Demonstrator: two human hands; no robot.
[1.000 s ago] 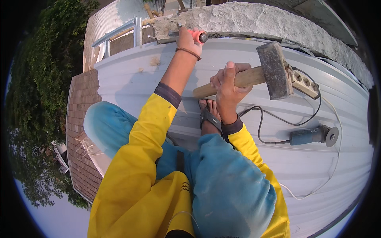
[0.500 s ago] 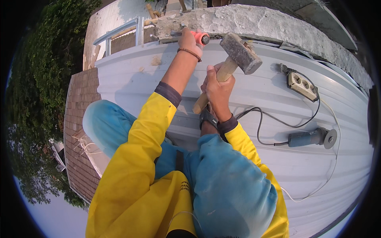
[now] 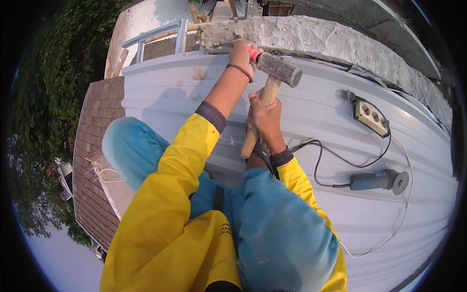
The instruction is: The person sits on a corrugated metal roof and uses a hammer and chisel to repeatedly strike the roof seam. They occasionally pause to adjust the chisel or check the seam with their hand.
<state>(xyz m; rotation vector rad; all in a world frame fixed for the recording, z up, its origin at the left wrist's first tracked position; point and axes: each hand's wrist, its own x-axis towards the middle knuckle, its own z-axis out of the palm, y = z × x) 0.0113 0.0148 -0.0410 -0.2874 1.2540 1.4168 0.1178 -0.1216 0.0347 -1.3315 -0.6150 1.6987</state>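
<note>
While hands grip hammer and chisel, socket strip holds a plug

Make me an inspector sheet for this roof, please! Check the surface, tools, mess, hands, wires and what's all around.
Surface: pale grey ribbed metal sheet.
Job's things: blocky grey-headed, wooden-handled hammer; red-orange tool, mostly hidden.
Clutter: blue, cylindrical angle grinder and cream, rectangular power strip, lying on the right.
Grips: left grip, a bare hand, closed around the tool; right grip, also bare, closed around the hammer.
Cables: thin black cable loops from grinder toward strip; thin white cable curves past the grinder.
Surroundings: rough grey concrete ledge ahead; brown tiled roof and green leafy trees left.
</note>
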